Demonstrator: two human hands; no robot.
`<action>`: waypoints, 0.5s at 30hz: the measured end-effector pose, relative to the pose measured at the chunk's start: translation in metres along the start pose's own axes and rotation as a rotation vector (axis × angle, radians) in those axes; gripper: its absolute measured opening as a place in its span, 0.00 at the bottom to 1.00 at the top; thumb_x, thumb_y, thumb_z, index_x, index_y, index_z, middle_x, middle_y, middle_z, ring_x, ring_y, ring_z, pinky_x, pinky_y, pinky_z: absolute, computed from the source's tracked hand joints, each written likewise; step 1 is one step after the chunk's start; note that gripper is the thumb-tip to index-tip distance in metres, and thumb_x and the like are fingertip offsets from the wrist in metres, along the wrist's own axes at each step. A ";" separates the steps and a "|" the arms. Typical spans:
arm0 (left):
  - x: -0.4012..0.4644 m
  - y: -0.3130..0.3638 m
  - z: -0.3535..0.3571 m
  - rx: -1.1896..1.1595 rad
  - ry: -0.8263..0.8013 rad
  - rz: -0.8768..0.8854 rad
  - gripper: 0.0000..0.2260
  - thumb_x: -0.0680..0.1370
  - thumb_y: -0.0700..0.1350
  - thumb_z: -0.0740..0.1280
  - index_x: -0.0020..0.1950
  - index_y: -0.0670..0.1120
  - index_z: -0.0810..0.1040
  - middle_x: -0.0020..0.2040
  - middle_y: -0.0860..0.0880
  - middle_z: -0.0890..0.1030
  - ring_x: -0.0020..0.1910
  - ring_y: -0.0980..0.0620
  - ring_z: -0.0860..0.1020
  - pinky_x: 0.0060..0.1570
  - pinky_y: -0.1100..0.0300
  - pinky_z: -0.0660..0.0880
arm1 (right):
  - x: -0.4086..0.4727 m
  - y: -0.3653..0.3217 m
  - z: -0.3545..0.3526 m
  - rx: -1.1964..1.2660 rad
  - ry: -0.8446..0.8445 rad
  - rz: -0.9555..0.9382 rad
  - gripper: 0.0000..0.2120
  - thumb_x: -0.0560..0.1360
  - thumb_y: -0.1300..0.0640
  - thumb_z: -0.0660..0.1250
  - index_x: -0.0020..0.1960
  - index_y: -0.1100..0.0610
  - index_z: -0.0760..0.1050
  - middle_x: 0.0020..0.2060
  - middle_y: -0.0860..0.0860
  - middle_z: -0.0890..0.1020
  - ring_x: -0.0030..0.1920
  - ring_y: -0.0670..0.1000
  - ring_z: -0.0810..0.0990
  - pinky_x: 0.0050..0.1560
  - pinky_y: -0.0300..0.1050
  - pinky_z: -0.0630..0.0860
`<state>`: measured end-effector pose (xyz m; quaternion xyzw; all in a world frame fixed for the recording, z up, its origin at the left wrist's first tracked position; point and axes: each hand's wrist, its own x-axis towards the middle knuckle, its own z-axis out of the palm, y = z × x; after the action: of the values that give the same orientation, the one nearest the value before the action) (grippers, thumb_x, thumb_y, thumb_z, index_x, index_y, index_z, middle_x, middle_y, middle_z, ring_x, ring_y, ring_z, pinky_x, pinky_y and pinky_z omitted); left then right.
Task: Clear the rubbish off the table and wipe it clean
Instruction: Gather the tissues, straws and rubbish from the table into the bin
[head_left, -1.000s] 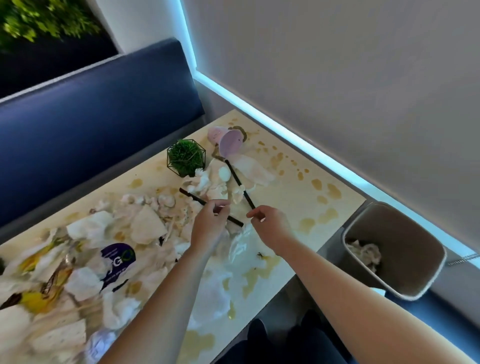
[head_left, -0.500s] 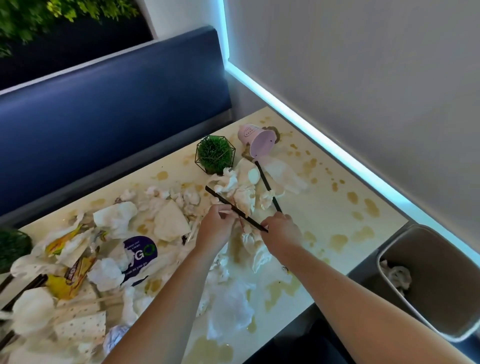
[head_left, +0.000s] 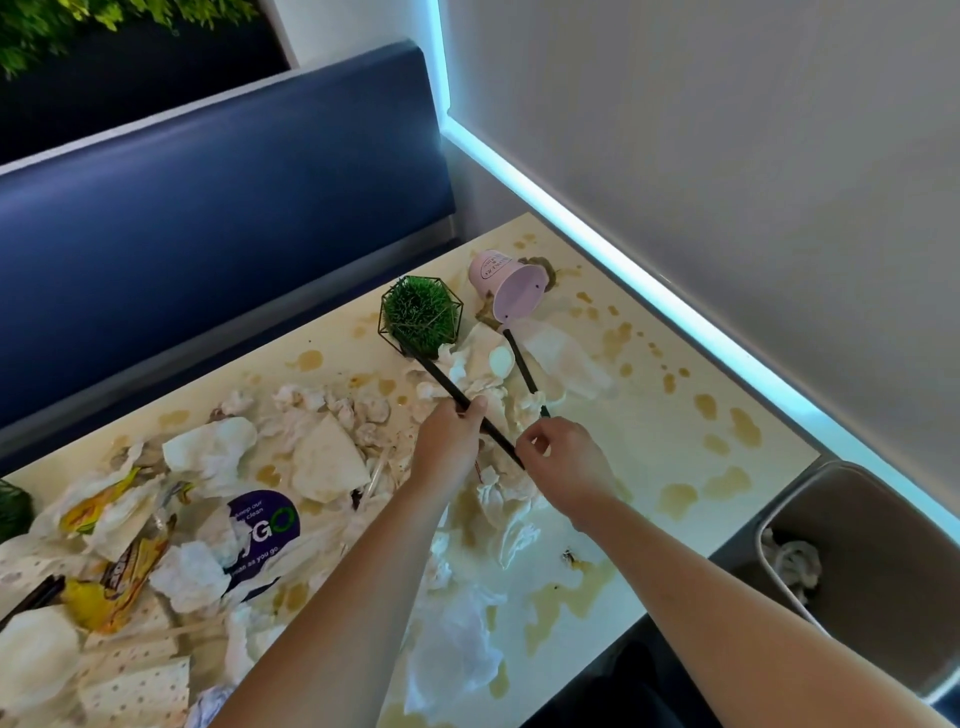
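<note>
Crumpled white napkins (head_left: 210, 449) and yellow wrappers (head_left: 111, 584) heaped over the left half of the cream surface (head_left: 670, 447), spilling past the left and bottom frame edges, so extent there cut off. Purple printed paper (head_left: 265, 525) half buried among them, lettering only partly legible. Dark chopstick ends (head_left: 34, 597) poking in at far left, mostly hidden. Navy bench back (head_left: 208, 208) running close along the far edge. Near centre, left hand (head_left: 449, 441) pinching a black stick (head_left: 470, 410) between thumb and curled fingers, far end of the stick lying just beside a wire-caged green plant ball (head_left: 421, 314). Right hand (head_left: 563, 462) just beside, fingertips curled round the near end of that same stick; exact grip hard to make out. Second black stick (head_left: 524, 371) lying across soaked tissue (head_left: 569, 358), reaching up to a tipped pink cup (head_left: 511, 286). Brown spill blotches (head_left: 675, 499) dotted over the right half, otherwise open room up to the glowing blue strip (head_left: 675, 306) along the wall. Grey bin (head_left: 878, 577) beyond the right corner, cut by the frame, crumpled tissue visible inside.
</note>
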<state>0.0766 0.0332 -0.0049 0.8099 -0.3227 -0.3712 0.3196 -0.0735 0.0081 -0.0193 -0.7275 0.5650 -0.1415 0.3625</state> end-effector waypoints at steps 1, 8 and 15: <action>0.002 0.001 0.002 0.004 -0.014 0.005 0.16 0.81 0.59 0.59 0.53 0.47 0.75 0.47 0.48 0.83 0.43 0.47 0.82 0.47 0.49 0.79 | 0.004 0.003 -0.003 0.011 0.034 0.041 0.07 0.75 0.50 0.62 0.45 0.52 0.77 0.41 0.46 0.78 0.47 0.51 0.77 0.42 0.46 0.75; 0.006 0.007 0.011 0.016 -0.089 0.035 0.22 0.81 0.62 0.56 0.66 0.50 0.74 0.50 0.50 0.80 0.49 0.46 0.81 0.52 0.45 0.79 | 0.036 0.027 -0.007 -0.140 0.012 0.185 0.13 0.76 0.58 0.65 0.60 0.54 0.73 0.57 0.52 0.76 0.55 0.54 0.76 0.53 0.53 0.78; 0.002 0.016 0.016 -0.015 -0.082 0.063 0.21 0.81 0.61 0.57 0.64 0.48 0.73 0.45 0.52 0.78 0.46 0.47 0.81 0.47 0.45 0.81 | 0.039 0.035 -0.005 -0.033 -0.039 0.265 0.18 0.73 0.61 0.66 0.62 0.53 0.74 0.50 0.52 0.82 0.48 0.54 0.81 0.46 0.50 0.81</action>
<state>0.0605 0.0178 -0.0017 0.7810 -0.3582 -0.3961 0.3238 -0.0891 -0.0333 -0.0479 -0.6549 0.6513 -0.0687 0.3771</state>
